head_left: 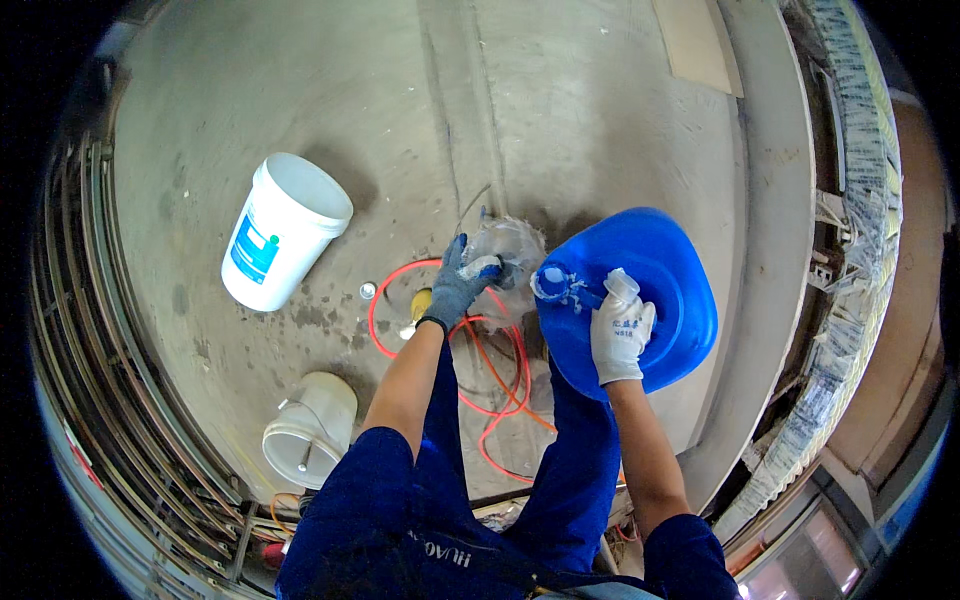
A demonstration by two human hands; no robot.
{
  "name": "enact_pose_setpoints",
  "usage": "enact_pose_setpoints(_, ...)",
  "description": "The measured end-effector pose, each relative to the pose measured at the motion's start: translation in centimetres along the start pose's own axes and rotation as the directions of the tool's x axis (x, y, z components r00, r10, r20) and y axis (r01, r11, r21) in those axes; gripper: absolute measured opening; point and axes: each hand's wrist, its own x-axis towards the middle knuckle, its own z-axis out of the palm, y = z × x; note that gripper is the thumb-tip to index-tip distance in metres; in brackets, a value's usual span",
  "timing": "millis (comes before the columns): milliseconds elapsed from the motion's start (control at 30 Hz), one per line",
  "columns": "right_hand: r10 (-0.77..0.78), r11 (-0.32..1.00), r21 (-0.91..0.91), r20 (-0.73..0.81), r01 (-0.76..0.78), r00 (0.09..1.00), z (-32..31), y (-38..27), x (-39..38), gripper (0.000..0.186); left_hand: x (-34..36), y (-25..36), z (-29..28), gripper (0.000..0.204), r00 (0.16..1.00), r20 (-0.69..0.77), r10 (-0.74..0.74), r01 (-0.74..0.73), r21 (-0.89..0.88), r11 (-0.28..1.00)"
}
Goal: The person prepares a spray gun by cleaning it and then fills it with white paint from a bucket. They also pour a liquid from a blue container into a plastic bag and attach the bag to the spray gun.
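Note:
My left hand (457, 290), in a grey-blue glove, is closed at a small white-and-blue piece (482, 268) whose kind I cannot make out. Against its fingertips is a crumpled bundle of clear plastic (512, 243). To the right, a large blue plastic jerrycan (672, 240) stands in front of my legs, its round spout (553, 282) toward my left hand, with whitish shreds around it. My right hand (622, 340), in a white glove, is curled over the jerrycan's handle. By its fingertips shows a small translucent cup-like piece (622, 285).
A white bucket with a blue label (252, 245) stands at the left; a smaller whitish pail (315, 420) is nearer me. A red hose (378, 318) coils around a yellow-and-white item (420, 305). Metal pipes (110, 330) line the left side; a raised ledge (775, 200) the right.

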Motion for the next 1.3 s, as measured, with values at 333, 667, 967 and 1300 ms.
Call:
enact_pose_setpoints(333, -0.199, 0.980, 0.115, 0.617, 0.162, 0.762, -2.7, -4.0, 3.7, 0.047, 0.0, -4.3, -2.0, 0.104, 1.000, 0.009, 0.004, -0.005, 0.091, 0.996)
enact_pose_setpoints(667, -0.288, 0.952, 0.080, 0.558, 0.294, 0.778, -0.2, -6.3, 3.4, 0.041, 1.0, -4.1, -3.2, 0.103, 0.998, 0.044, -0.037, 0.035, 0.042, 0.998)
enact_pose_setpoints(967, -0.264, 0.962, 0.093, 0.545, 0.256, 0.796, 1.5, -9.6, 3.8, 0.035, 2.2, -6.7, -4.5, 0.100, 1.000, 0.016, -0.025, 0.025, 0.000, 1.000)
enact_pose_setpoints(1300, -0.279, 0.953, 0.058, 0.546, 0.297, 0.790, 2.3, -10.9, 4.7, 0.031, 3.1, -6.8, -5.3, 0.102, 0.999, 0.019, -0.047, 0.047, -0.011, 0.999)
